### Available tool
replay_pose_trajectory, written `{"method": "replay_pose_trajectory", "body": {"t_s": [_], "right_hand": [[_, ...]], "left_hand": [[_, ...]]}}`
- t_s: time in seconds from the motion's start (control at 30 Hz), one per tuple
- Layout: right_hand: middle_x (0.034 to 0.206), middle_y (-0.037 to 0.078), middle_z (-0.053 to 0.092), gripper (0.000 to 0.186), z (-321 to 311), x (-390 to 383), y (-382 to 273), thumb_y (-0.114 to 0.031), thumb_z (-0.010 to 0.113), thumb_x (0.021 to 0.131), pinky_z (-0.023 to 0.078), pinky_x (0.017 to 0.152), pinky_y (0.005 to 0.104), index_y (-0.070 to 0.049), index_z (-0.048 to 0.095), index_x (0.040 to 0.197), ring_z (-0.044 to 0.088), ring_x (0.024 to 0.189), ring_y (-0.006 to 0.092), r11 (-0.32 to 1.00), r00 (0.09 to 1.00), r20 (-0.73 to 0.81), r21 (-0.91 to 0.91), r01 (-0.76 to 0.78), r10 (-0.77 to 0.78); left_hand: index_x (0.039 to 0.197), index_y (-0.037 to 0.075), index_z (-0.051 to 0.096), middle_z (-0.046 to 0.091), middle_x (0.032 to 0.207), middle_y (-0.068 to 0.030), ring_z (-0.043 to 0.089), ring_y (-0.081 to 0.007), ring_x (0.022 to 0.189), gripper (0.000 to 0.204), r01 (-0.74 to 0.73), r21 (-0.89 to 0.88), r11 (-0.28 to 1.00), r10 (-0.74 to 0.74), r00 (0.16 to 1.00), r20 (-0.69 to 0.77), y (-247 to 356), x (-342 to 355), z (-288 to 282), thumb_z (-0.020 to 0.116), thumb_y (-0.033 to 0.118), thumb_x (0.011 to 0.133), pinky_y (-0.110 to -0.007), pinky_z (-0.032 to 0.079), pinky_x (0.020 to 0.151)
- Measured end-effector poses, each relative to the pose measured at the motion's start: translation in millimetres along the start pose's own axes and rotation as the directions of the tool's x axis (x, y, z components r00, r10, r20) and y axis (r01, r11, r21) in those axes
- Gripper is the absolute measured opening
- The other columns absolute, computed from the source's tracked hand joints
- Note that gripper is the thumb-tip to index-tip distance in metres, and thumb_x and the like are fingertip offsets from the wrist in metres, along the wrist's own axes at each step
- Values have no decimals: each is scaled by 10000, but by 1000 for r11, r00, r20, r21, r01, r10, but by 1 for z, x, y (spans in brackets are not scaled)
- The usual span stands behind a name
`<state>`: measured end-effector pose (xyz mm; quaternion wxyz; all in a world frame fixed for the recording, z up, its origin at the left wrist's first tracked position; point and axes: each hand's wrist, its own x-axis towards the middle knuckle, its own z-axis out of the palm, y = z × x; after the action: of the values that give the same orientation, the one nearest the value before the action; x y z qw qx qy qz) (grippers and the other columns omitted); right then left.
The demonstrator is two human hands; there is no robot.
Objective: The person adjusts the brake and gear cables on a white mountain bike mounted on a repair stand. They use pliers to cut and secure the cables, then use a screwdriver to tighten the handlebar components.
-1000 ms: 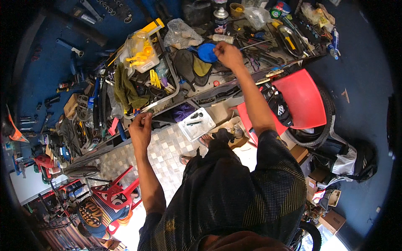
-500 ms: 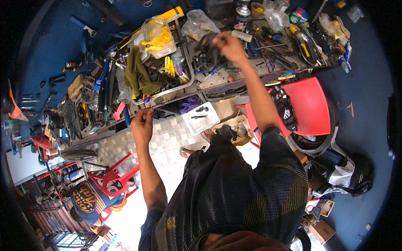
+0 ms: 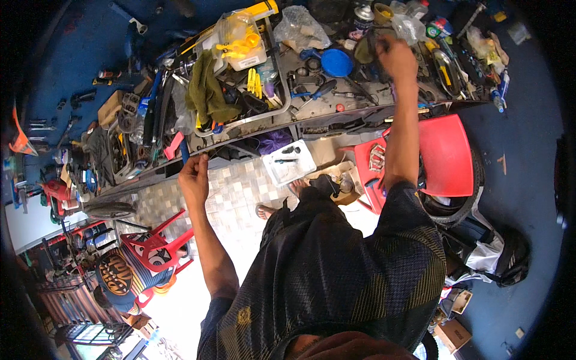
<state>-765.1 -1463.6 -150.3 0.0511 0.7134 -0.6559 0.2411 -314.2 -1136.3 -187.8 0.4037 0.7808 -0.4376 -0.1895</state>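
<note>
Blue wall [image 3: 66,60] behind a cluttered table [image 3: 318,107]. At the front edge, the left hand [image 3: 194,174] is held with a narrow grip; whether anything is pinched cannot be told. Toward the back edge, an olive item [image 3: 363,51] is seen against the right hand [image 3: 396,57], whose curled grip is too blurred to be judged. Through crowding, the spray can [image 3: 363,18] could be toppled by a sweep. Counted: one red cap [image 3: 340,108], one blue disc [image 3: 336,62], one olive item, one spray can.
</note>
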Motion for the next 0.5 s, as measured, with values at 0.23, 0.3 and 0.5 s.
{"method": "replay_pose_trajectory", "body": {"t_s": [0.23, 0.3, 0.5], "right_hand": [[1270, 165, 580, 408, 76, -80, -63, -134, 723, 800, 459, 1035, 458, -139, 689, 1207, 526, 1225, 352, 828, 751, 356, 309, 467, -557], [1303, 184, 591, 413, 93, -89, -71, -120, 719, 789, 439, 1029, 485, -127, 687, 1201, 549, 1189, 382, 832, 736, 392, 316, 457, -553], [1296, 262, 606, 507, 75, -56, -36, -178, 681, 874, 466, 1016, 446, -31, 564, 1345, 573, 1216, 416, 900, 720, 560, 122, 418, -410]], "left_hand": [[985, 15, 734, 708, 769, -99, 561, -109, 654, 197, -100, 64, 993, 102, 994, -30, -9, -9, -5, 697, 202, 936, -300, 462, 606], [966, 16, 724, 723, 820, -161, 645, -185, 667, 168, -36, 54, 998, 37, 999, -32, 1, -19, -8, 695, 177, 923, -349, 491, 624], [949, 61, 736, 622, 714, 9, 516, -85, 609, 270, 332, -429, 840, -263, 941, 213, -15, -58, -54, 703, 329, 940, -273, 424, 546]]}}
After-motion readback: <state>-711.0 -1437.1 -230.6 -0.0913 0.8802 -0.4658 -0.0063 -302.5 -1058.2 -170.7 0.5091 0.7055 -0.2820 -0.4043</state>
